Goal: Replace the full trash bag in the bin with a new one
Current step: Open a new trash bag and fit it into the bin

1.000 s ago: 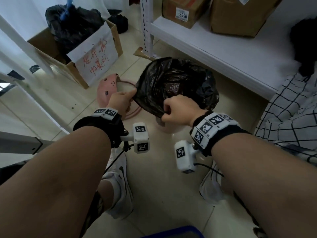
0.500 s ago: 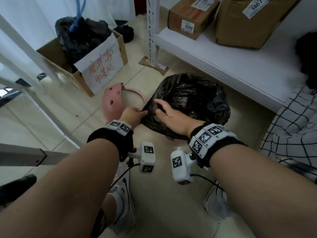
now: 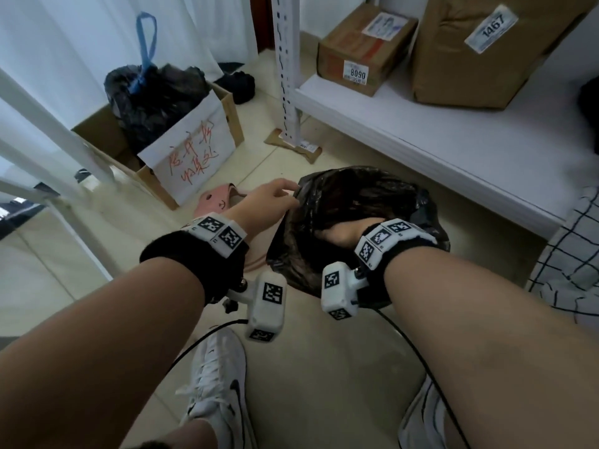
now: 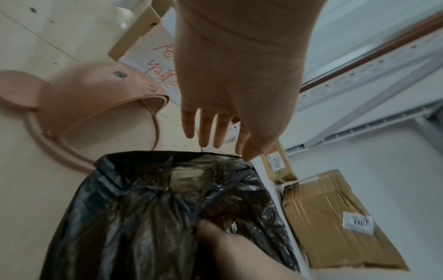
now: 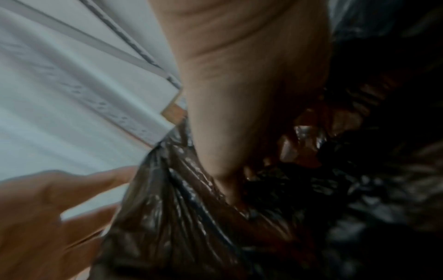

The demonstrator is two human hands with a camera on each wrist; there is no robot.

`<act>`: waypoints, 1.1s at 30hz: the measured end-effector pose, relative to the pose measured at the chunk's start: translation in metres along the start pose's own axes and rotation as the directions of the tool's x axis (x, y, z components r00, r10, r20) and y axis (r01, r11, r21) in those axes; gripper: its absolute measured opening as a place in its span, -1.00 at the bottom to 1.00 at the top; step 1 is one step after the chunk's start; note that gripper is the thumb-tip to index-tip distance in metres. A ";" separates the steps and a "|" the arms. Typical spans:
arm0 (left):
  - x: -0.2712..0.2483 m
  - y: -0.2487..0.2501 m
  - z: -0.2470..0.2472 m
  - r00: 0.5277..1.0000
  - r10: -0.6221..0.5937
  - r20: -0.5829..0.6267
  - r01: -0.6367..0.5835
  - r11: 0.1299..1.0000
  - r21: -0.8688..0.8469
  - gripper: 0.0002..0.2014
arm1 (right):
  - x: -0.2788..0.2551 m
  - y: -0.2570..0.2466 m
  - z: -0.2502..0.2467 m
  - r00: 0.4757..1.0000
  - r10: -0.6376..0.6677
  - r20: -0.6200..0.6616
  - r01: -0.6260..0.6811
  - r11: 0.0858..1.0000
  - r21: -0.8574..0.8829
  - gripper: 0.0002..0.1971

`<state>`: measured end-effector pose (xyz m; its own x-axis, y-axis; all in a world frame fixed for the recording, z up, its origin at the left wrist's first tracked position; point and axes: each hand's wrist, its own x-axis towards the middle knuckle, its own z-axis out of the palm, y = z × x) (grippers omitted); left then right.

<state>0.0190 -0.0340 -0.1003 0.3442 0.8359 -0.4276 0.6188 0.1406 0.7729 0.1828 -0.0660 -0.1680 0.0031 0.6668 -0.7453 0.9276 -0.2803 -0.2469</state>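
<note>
A new black trash bag (image 3: 356, 196) stands open over a pink bin (image 3: 259, 254), which it mostly hides. My left hand (image 3: 285, 196) hovers at the bag's left rim. In the left wrist view its fingers (image 4: 203, 130) are straight and only the thumb tip touches the bag (image 4: 155, 208). My right hand (image 3: 340, 233) is plunged into the bag's mouth up to the wrist. The bag (image 5: 179, 217) is dark inside, so that hand's fingers are hidden. The bin's pink mouse-faced lid (image 4: 95, 98) lies on the floor to the left.
A tied full black bag (image 3: 152, 98) with a blue drawstring sits in a cardboard box (image 3: 227, 124) at the back left. A white shelf (image 3: 421, 140) with cardboard parcels runs along the right. White frame legs (image 3: 64, 140) stand left. My white shoes (image 3: 220, 384) are below.
My left hand let go of the bag's rim and opened its fingers. My right hand went from resting on the bag to reaching down inside its mouth.
</note>
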 end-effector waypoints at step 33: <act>0.040 -0.017 0.109 0.828 -0.308 0.469 -0.358 0.355 0.864 -0.06 | -0.078 0.049 -0.024 0.799 -0.386 -0.461 0.128 0.858 -0.497 -0.35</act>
<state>0.0990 -0.0605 -0.1818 0.4257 0.3994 -0.8119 0.7067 -0.7071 0.0227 0.2371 -0.1150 -0.1070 -0.1835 0.9592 -0.2151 0.9822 0.1880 0.0006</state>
